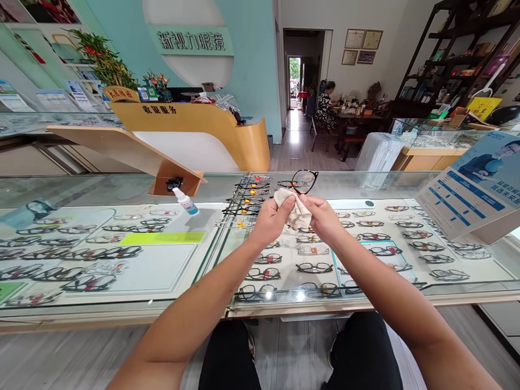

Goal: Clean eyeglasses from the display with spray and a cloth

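Observation:
My left hand [271,218] is closed on a cream cloth [299,213], which is bunched between both hands above the glass counter. My right hand [324,214] pinches a pair of dark-framed eyeglasses [316,176] near the cloth. One round lens of the pair stands up clear above my fingers. The cloth and my fingers hide part of the frame. Just beyond my left hand, a column of folded glasses [248,199] lies on the counter top. Further left stands a white spray bottle [186,202] with a blue label.
The glass display counter [162,309] holds rows of glasses under its top. A slanted wooden stand [134,154] is at the left, and a blue-white sign [473,189] at the right. Beyond are a cashier desk [195,127] and a person [325,108] seated at a table.

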The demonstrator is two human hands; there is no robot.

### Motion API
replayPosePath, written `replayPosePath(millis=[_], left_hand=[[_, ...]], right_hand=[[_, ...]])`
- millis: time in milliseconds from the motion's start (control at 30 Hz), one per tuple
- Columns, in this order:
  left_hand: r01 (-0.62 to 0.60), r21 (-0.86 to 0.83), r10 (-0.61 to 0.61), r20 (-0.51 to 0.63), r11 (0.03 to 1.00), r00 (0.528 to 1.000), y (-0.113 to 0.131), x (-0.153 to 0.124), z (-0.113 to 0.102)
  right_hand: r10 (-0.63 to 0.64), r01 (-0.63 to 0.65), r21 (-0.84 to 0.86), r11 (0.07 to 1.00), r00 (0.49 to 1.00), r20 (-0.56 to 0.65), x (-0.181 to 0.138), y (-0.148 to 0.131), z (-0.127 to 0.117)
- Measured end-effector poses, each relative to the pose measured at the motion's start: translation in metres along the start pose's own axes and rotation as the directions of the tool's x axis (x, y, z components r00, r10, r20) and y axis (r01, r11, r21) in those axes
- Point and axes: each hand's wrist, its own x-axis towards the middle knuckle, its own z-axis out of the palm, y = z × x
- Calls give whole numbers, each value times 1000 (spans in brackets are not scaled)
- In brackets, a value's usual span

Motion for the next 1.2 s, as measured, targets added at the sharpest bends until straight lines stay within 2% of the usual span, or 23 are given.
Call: replayPosePath(millis=[100,167,300,400,500,700,767,933,1100,1200], left_hand=[[-14,3,14,49,1000,999,-3,5,-4],[18,-42,-15,85,999,996,-7,9,-11],[25,-139,-20,37,990,999,-16,19,-23],[-4,-146,8,23,989,1000,-18,21,-27],[-2,-119,7,37,993,999,-12,20,-27],[30,-24,-27,148,999,989,12,16,-33],[33,-11,-31,153,999,988,17,14,-32],[-9,11,8,35,1000,999,18,8,-22],[-48,29,51,-126,998,991,16,3,-13],[-67,-9,66,-112,998,992,14,6,-16]], right_hand=[[-96,94,-77,993,995,-21,2,-7,-9],[-170,167,-151,974,985,-6,3,-15,-19],[-261,272,-330,904,962,78,4,-26,-32],[-221,279,-421,863,958,183,4,-25,-30],[-167,267,-440,858,953,252,4,-20,-25],[-75,155,-387,909,974,214,4,-23,-28],[-50,123,-382,916,979,195,2,-26,-28],[33,35,-282,959,972,233,-3,-28,-19],[53,16,-246,969,960,273,-6,-28,-13],[63,21,-260,965,949,310,-5,-29,-14]])
